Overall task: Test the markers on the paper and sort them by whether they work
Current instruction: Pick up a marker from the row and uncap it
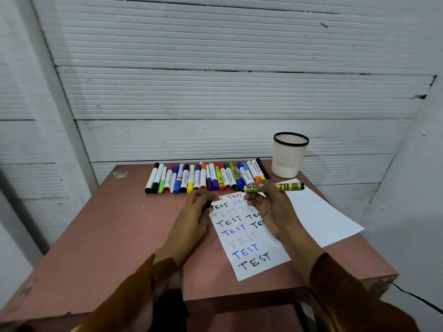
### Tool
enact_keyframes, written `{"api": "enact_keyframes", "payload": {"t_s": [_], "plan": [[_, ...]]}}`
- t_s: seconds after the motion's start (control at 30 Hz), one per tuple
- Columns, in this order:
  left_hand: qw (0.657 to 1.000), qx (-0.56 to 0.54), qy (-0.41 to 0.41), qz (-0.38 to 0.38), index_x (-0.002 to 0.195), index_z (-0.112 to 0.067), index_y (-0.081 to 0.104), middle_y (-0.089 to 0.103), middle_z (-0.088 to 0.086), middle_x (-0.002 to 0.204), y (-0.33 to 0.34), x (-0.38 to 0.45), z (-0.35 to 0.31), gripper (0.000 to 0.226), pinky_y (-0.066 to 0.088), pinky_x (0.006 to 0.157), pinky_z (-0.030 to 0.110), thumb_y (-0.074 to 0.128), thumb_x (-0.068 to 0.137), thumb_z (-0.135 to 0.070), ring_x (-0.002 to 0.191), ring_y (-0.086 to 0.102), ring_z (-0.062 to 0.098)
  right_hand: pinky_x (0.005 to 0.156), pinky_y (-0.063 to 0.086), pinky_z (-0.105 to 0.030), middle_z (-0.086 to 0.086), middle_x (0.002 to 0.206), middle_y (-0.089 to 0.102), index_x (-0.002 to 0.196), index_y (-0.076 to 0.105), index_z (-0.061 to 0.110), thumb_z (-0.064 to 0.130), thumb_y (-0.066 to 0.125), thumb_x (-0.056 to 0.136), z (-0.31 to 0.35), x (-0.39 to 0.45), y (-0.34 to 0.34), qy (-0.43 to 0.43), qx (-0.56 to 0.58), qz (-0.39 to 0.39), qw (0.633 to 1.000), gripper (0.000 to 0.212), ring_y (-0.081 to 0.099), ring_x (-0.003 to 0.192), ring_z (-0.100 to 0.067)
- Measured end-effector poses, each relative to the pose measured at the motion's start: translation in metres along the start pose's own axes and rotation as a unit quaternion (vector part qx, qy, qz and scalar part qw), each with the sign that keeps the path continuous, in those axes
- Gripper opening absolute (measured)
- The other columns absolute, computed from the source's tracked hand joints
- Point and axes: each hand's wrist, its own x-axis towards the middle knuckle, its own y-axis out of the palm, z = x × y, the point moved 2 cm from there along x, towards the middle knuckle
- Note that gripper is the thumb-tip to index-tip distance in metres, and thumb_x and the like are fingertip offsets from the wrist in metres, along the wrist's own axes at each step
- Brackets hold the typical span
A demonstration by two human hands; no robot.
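A white paper (249,243) covered with the word TEST in black, blue, red and faint grey lies on the reddish table (115,236). My right hand (271,207) holds a yellow marker (287,187) level above the paper's top edge. My left hand (199,204) rests at the paper's left edge and grips a small black thing, likely the marker's cap. A row of several capped markers (203,178) in many colours lies along the table's back edge.
A white mesh cup with a black rim (288,155) stands at the back right of the table. A second blank sheet (321,216) lies under the written one, reaching the right edge. A ribbed white wall stands close behind the table.
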Motion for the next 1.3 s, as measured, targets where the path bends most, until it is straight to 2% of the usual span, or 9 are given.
{"api": "enact_keyframes", "payload": {"t_s": [0.13, 0.2, 0.3, 0.67, 0.77, 0.87, 0.97, 1.07, 1.3], "plan": [[0.998, -0.044, -0.047, -0.011, 0.128, -0.028, 0.048, 0.058, -0.016, 0.104, -0.005, 0.0, 0.0, 0.05, 0.036, 0.081, -0.002, 0.049, 0.089, 0.004, 0.097, 0.052, -0.012, 0.045, 0.04, -0.024, -0.009, 0.058, 0.055, 0.073, 0.049, 0.008, -0.001, 0.045, 0.092, -0.016, 0.002, 0.011, -0.017, -0.06, 0.004, 0.998, 0.022, 0.054, 0.049, -0.018], [0.997, -0.064, -0.048, -0.013, 0.121, -0.042, 0.043, 0.057, -0.024, 0.1, -0.005, -0.001, -0.002, 0.056, 0.037, 0.079, -0.002, 0.049, 0.089, 0.004, 0.098, 0.05, -0.02, 0.046, 0.04, -0.024, -0.007, 0.056, 0.057, 0.074, 0.052, 0.007, -0.003, 0.047, 0.092, -0.022, 0.002, 0.011, -0.029, -0.081, -0.005, 0.996, 0.021, 0.054, 0.049, -0.017], [0.996, -0.076, -0.037, -0.008, 0.111, -0.052, 0.037, 0.056, -0.025, 0.102, -0.006, -0.001, -0.004, 0.06, 0.039, 0.077, 0.0, 0.051, 0.089, 0.002, 0.098, 0.053, -0.014, 0.048, 0.045, -0.022, -0.007, 0.057, 0.059, 0.077, 0.055, 0.003, -0.006, 0.049, 0.09, -0.024, 0.003, 0.01, -0.041, -0.085, -0.009, 0.996, 0.017, 0.058, 0.052, -0.016], [0.993, -0.096, -0.061, -0.028, 0.108, -0.028, 0.047, 0.053, -0.019, 0.107, -0.004, 0.001, -0.001, 0.034, 0.042, 0.073, 0.002, 0.059, 0.087, -0.004, 0.098, 0.053, -0.004, 0.054, 0.05, -0.022, -0.009, 0.065, 0.062, 0.082, 0.055, 0.002, -0.007, 0.052, 0.088, -0.026, 0.0, 0.011, -0.022, -0.095, 0.023, 0.995, 0.011, 0.062, 0.059, -0.019], [0.978, -0.171, -0.113, -0.041, 0.098, -0.027, 0.051, 0.06, -0.015, 0.102, -0.005, 0.002, 0.004, 0.03, 0.047, 0.073, 0.01, 0.062, 0.084, -0.002, 0.096, 0.059, 0.002, 0.057, 0.053, -0.024, -0.01, 0.068, 0.064, 0.078, 0.048, 0.008, -0.01, 0.053, 0.085, -0.026, -0.001, 0.013, 0.012, -0.059, 0.051, 0.997, 0.019, 0.067, 0.063, -0.022], [0.932, -0.315, -0.169, -0.061, 0.101, -0.01, 0.058, 0.066, 0.002, 0.099, -0.011, 0.003, 0.011, 0.025, 0.051, 0.072, 0.017, 0.064, 0.081, 0.003, 0.094, 0.064, 0.017, 0.067, 0.057, -0.03, -0.016, 0.077, 0.068, 0.081, 0.047, 0.007, -0.001, 0.046, 0.091, -0.028, -0.004, 0.015, 0.056, -0.02, 0.091, 0.994, 0.013, 0.07, 0.074, -0.029], [0.898, -0.39, -0.194, -0.07, 0.105, 0.002, 0.057, 0.065, 0.009, 0.092, -0.017, 0.004, 0.011, 0.023, 0.049, 0.06, 0.012, 0.06, 0.083, 0.005, 0.077, 0.065, 0.008, 0.071, 0.058, -0.034, -0.019, 0.083, 0.069, 0.088, 0.048, 0.005, 0.001, 0.042, 0.093, -0.029, -0.006, 0.017, 0.066, -0.024, 0.11, 0.991, 0.009, 0.07, 0.078, -0.032], [0.882, -0.413, -0.213, -0.08, 0.101, -0.006, 0.059, 0.068, 0.003, 0.085, -0.019, 0.005, 0.013, 0.015, 0.046, 0.053, 0.011, 0.059, 0.086, -0.004, 0.06, 0.06, -0.001, 0.061, 0.057, -0.032, -0.016, 0.079, 0.069, 0.094, 0.051, 0.007, -0.002, 0.055, 0.085, -0.029, -0.004, 0.015, 0.033, -0.059, 0.062, 0.996, 0.013, 0.07, 0.071, -0.029], [0.869, -0.417, -0.245, -0.103, 0.099, -0.007, 0.063, 0.071, 0.0, 0.082, -0.019, 0.007, 0.015, 0.014, 0.042, 0.049, 0.011, 0.057, 0.089, -0.015, 0.054, 0.051, 0.0, 0.064, 0.058, -0.027, -0.017, 0.078, 0.068, 0.087, 0.055, 0.002, 0.001, 0.064, 0.077, -0.031, -0.003, 0.019, 0.052, -0.046, 0.054, 0.996, 0.013, 0.07, 0.071, -0.026]]}}
